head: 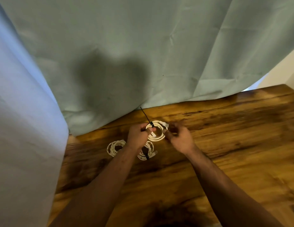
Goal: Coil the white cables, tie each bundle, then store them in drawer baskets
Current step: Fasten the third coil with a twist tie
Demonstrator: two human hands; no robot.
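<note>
Coil [156, 139] of smooth white cable lay round between my hands; left hand [139, 135] pinched it at its black tie [151, 124], right hand [180, 139] blurred, grip untellable.

Blurry right hand [179, 138]; middle cable bundle [145, 153] partly behind the left forearm [120, 161].

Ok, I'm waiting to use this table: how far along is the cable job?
Done: three white coils are wound, and the middle coil is tied in black; on the left coil I can't make one out. In hand: the left hand pinches the far coil at its black tie, tail sticking up; the right hand is blurred at its rim. Left: storing; no drawer baskets show.
</note>
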